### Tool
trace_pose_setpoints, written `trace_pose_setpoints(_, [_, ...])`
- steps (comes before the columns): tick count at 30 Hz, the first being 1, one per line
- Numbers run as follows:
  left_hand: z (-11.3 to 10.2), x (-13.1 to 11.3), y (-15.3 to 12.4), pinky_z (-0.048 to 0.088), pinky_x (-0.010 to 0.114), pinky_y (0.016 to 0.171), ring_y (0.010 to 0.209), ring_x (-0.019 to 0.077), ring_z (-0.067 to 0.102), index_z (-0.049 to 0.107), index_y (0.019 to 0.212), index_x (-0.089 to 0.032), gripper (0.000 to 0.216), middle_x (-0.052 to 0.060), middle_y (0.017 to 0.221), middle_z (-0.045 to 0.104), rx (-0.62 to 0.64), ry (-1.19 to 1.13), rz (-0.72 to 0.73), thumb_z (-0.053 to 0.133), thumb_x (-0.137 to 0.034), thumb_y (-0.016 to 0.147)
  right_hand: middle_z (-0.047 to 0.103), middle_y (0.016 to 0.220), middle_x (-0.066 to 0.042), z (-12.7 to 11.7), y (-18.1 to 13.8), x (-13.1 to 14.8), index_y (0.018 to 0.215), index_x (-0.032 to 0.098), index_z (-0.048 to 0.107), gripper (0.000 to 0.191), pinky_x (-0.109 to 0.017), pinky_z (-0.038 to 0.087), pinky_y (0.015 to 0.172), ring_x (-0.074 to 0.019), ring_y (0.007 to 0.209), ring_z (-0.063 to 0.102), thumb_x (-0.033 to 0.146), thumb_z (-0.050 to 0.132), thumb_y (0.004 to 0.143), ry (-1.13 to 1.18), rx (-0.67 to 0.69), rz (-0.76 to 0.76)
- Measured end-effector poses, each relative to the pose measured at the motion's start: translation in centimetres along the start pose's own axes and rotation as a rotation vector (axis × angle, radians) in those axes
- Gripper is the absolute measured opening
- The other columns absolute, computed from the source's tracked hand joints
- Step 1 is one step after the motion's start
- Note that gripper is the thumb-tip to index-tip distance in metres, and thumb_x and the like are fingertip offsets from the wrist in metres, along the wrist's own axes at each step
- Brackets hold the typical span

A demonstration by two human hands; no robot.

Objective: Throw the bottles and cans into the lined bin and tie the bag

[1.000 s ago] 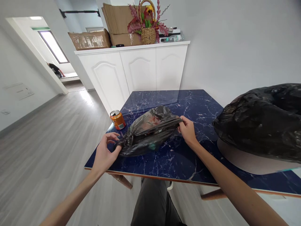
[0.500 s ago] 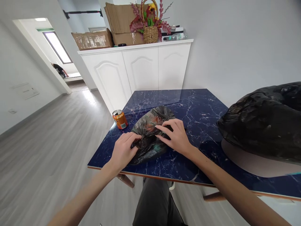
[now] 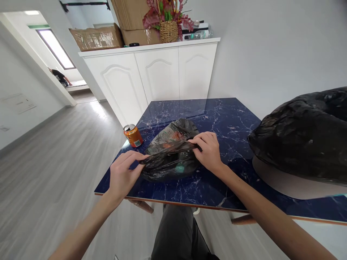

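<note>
- The bag (image 3: 180,169) lies on the tabletop (image 3: 225,122) between both hands; reddish and green patches show dimly through its black plastic (what they belong to, I cannot tell).
- The left hand (image 3: 121,175) has its thumb and index finger pinched together on the bag's left end.
- The right hand (image 3: 209,150) has its fingers curled closed on the plastic at the upper right; its lower fingers are partly hidden, and a gathered strip stretches between the hands.
- The big bag (image 3: 300,141), over a pale base (image 3: 287,186), is cut off at the right.
- The basket (image 3: 168,32) on the cupboard (image 3: 157,77) loses its top to the frame.
- The can (image 3: 133,136) stands upright near the left edge, just beyond the left hand.
- Bare tabletop runs behind the bag and rightward to the big bag; a narrower strip lies in front, before the near edge.
</note>
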State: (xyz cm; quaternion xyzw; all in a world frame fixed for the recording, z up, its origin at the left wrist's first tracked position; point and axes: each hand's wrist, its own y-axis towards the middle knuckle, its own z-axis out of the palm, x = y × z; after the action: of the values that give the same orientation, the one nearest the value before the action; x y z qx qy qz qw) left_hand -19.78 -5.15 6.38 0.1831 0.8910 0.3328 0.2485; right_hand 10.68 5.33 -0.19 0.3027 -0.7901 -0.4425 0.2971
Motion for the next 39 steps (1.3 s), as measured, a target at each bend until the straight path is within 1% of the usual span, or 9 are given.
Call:
trace_pose_setpoints(15, [-2.5,1.7,-0.2,0.049,0.026,0.056,0.084,0.0211,0.076,0.071,0.109,-0.023,0.022,0.002,0.091,0.078,-0.104,0.112,-0.357,0.066,-0.039,0.095,0.073,0.088,-0.004,0.1,0.1,0.0,0.098,0.026,0.064,0.01,-0.041,0.05,0.086,-0.0245,0.086,0.068,0.025,0.057,0.105,0.085,-0.102,0.202])
trace_pose_setpoints(18, [-3.3,1.7,-0.3,0.057,0.032,0.068,0.091,0.0238,0.075,0.069,0.114,-0.022,0.021,0.005,0.1,0.077,-0.139,0.189,-0.284,0.064,-0.032,0.096,0.075,0.093,-0.006,0.1,-0.1,-0.2,0.102,0.027,0.065,0.01,-0.041,0.052,0.085,-0.0258,0.088,0.068,0.029,0.056,0.105,0.097,-0.095,0.272])
trace_pose_setpoints(21, [-3.4,0.2,-0.5,0.06,0.044,0.097,0.111,0.0282,0.073,0.067,0.12,-0.023,0.031,0.009,0.119,0.074,-0.231,0.226,-0.015,0.066,-0.018,0.09,0.075,0.1,-0.007,0.1,-0.2,0.0,0.108,0.026,0.065,0.01,-0.042,0.052,0.086,-0.0266,0.092,0.068,0.029,0.056,0.105,0.151,-0.074,0.283])
trace_pose_setpoints(23, [-2.8,-1.2,-0.4,0.058,0.044,0.104,0.115,0.0273,0.072,0.067,0.122,-0.025,0.037,0.008,0.122,0.074,-0.135,0.148,0.184,0.064,-0.01,0.089,0.073,0.103,-0.008,0.1,-0.1,0.2,0.112,0.026,0.065,0.011,-0.043,0.052,0.089,-0.0273,0.096,0.068,0.029,0.058,0.104,0.19,-0.049,0.254])
trace_pose_setpoints(25, [-1.5,-2.5,0.1,0.058,0.041,0.105,0.116,0.0246,0.073,0.066,0.129,-0.027,0.042,0.007,0.124,0.076,0.127,0.024,0.287,0.056,-0.006,0.094,0.07,0.106,-0.009,0.0,0.0,0.3,0.12,0.025,0.064,0.018,-0.044,0.052,0.092,-0.0283,0.101,0.066,0.029,0.062,0.103,0.217,-0.002,0.216])
trace_pose_setpoints(28, [0.9,-3.6,1.1,0.055,0.045,0.113,0.132,0.0284,0.069,0.06,0.145,-0.025,0.047,0.01,0.144,0.071,0.501,-0.116,0.219,0.056,-0.016,0.099,0.067,0.116,-0.012,0.0,0.0,0.0,0.136,0.025,0.06,0.038,-0.048,0.052,0.1,-0.0314,0.112,0.064,0.036,0.068,0.101,0.212,0.089,0.192])
trace_pose_setpoints(32, [2.8,-4.2,2.6,0.05,0.049,0.123,0.15,0.0354,0.056,0.043,0.164,-0.026,0.082,0.011,0.166,0.054,0.735,-0.329,0.053,0.073,-0.032,0.089,0.06,0.145,-0.017,0.3,-0.5,-1.0,0.152,0.028,0.053,0.057,-0.058,0.044,0.118,-0.0374,0.139,0.054,0.05,0.068,0.102,0.16,0.203,0.218])
trace_pose_setpoints(35, [3.7,-5.0,3.5,0.044,0.05,0.128,0.155,0.0348,0.051,0.046,0.162,-0.03,0.073,0.007,0.17,0.049,0.782,-0.496,0.027,0.071,-0.039,0.094,0.051,0.161,-0.017,0.9,-1.0,-1.7,0.159,0.03,0.049,0.062,-0.061,0.036,0.126,-0.0381,0.153,0.045,0.056,0.062,0.104,0.146,0.253,0.255])
trace_pose_setpoints(39, [6.3,-6.0,3.7,0.049,0.049,0.121,0.139,0.0309,0.063,0.063,0.137,-0.027,0.036,0.009,0.146,0.068,0.515,-0.413,-0.123,0.056,-0.046,0.108,0.039,0.175,-0.016,1.7,-1.5,-2.2,0.166,0.03,0.045,0.065,-0.062,0.029,0.131,-0.0356,0.164,0.033,0.061,0.05,0.109,0.162,0.301,0.309])
